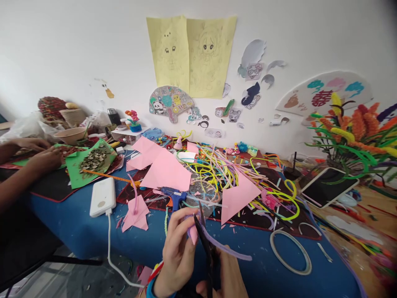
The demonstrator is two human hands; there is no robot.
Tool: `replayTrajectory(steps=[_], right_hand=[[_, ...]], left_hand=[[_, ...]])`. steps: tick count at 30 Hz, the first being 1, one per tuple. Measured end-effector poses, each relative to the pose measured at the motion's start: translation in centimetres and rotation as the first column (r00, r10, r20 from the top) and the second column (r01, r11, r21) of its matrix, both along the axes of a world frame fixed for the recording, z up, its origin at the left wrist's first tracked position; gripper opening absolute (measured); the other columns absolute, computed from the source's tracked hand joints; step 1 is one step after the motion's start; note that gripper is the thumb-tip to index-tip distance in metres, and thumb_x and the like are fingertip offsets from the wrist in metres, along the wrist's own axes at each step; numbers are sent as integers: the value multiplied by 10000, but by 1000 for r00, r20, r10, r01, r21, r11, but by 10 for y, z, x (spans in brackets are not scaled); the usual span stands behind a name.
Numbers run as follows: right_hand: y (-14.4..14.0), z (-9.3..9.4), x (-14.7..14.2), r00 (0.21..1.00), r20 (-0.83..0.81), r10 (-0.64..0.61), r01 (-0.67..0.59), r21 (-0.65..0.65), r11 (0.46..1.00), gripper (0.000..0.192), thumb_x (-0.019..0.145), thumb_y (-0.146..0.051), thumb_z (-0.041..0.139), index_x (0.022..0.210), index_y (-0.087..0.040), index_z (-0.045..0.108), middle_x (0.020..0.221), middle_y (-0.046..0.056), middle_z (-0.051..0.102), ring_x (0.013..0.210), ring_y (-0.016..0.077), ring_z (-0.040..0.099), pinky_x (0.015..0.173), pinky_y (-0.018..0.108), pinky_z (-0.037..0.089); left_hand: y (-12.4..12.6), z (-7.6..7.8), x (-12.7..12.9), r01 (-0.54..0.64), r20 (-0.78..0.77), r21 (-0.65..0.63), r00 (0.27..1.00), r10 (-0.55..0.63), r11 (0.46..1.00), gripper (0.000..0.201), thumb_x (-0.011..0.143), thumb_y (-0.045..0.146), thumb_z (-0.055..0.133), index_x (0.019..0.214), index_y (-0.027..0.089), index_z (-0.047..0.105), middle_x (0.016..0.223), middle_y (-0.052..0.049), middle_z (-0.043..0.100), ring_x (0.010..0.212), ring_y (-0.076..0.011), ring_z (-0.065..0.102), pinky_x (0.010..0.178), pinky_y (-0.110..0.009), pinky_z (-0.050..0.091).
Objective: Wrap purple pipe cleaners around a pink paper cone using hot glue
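Now, step: a purple pipe cleaner (223,245) is being cut with black scissors (207,244) above the near edge of the blue worktop (77,223)
Left hand (178,252): fingers clamped on the pink-tipped end of the pipe cleaner, held up close to the blades
Right hand (229,277): low in the picture, wrapped round the scissors' handles; fingers closed on them, though the loops themselves are hidden
Pipe cleaner: held in the air between the hands, its free end trailing to the right over the worktop, not touching it as far as can be told
Blades: pointing up and away, nearly closed, beside the left fingertips
Doing it well: the pipe cleaner is best kept taut and square to the blades, and seated deep toward the pivot where wire is cut cleanly; the left fingertips should be kept clear of the edge
Risk: a springing offcut could be lost among the pipe cleaner heap (217,174)
Nearby: pink paper (167,171), a blue glue gun (173,195), a white power bank (103,196) and a tape ring (290,252) lie on the worktop
Far left: another person's hands (43,159) are at a green sheet (77,167), well apart
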State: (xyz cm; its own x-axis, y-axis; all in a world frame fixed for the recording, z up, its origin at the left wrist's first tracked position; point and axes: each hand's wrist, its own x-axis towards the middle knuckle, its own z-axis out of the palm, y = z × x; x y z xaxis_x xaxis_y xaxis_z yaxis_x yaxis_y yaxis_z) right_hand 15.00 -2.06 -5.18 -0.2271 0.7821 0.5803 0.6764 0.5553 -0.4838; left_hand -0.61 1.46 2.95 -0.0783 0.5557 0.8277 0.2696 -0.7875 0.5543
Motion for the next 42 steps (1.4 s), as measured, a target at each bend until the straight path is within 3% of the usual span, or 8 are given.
replayTrajectory(steps=[5,12,15,22,26,33,36,42], right_hand=[[-5,8,-5,992,74,-107,102,74,992,557,923,-688,522,1126,-181,631,904,128,694,777,335,680,679,437,551],[-4,19,-5,988,116,-103,86,141,986,573,1026,-674,215,856,-232,538,708,41,621,610,249,602,568,370,448],[-3,24,-7,988,104,-115,98,149,984,572,1011,-708,213,810,-246,485,645,6,569,564,227,565,541,352,409],[-6,26,-13,991,25,-133,129,111,985,529,1037,-659,233,800,-251,471,634,2,572,552,218,564,547,347,432],[-5,27,-7,993,83,-89,77,133,988,603,1030,-659,127,814,-253,517,701,48,632,608,254,612,574,377,461],[-6,23,-3,978,178,-108,94,85,992,524,1051,-591,256,915,-208,587,808,89,670,697,283,626,639,399,493],[-7,22,-6,968,217,-122,108,76,991,462,1039,-568,339,871,-215,586,812,87,662,706,281,617,649,401,491],[-8,25,-6,971,177,-160,144,99,985,500,1043,-601,257,855,-230,535,747,64,625,659,268,597,613,390,454]], left_hand=[[4,-5,-7,46,-54,43,998,-43,998,454,1031,87,456,1465,189,541,1303,-125,620,1211,-207,599,1004,-330,539],[7,-5,-9,62,-23,14,998,-61,998,423,1014,58,486,1406,176,595,1272,-117,656,1188,-196,630,994,-293,538],[7,-5,-7,54,-12,-9,998,-54,999,385,1011,67,497,1355,179,630,1240,-111,671,1162,-199,644,974,-297,550],[6,-5,2,-11,83,-27,997,13,1000,408,991,77,561,1362,233,628,1201,-81,705,1118,-183,682,951,-269,573],[6,-2,7,65,197,-59,979,-52,996,305,995,100,567,1251,238,658,1149,-62,712,1064,-167,714,924,-248,585],[8,-11,-6,202,113,-61,974,-194,978,274,1014,126,513,1249,214,622,1224,-134,677,1147,-249,677,929,-381,594],[8,-13,-7,220,104,-63,972,-213,974,281,1017,127,500,1256,219,615,1246,-144,668,1170,-269,671,930,-413,594],[8,-7,-4,208,134,-51,971,-200,977,296,1006,85,500,1239,219,625,1238,-132,670,1160,-252,677,921,-387,592]])
